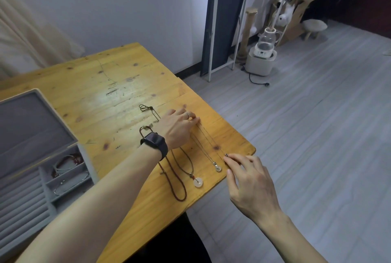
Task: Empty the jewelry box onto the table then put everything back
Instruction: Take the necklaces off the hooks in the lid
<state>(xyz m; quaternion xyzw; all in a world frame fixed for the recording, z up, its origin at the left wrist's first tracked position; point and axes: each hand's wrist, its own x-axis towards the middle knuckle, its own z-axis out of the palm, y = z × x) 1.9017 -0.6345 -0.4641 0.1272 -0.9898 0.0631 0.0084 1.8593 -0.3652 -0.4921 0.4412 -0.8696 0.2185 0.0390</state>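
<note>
Seen from the middle of the table [118,76], bare wood lies open from 10 to 1 o'clock. An open jewelry box [27,127] blocks 8 to 9 o'clock. Necklaces [179,169] lie in rows at 4 o'clock. The left hand [177,129] is over them, and the right hand [251,180] is at the corner just beyond.
</note>
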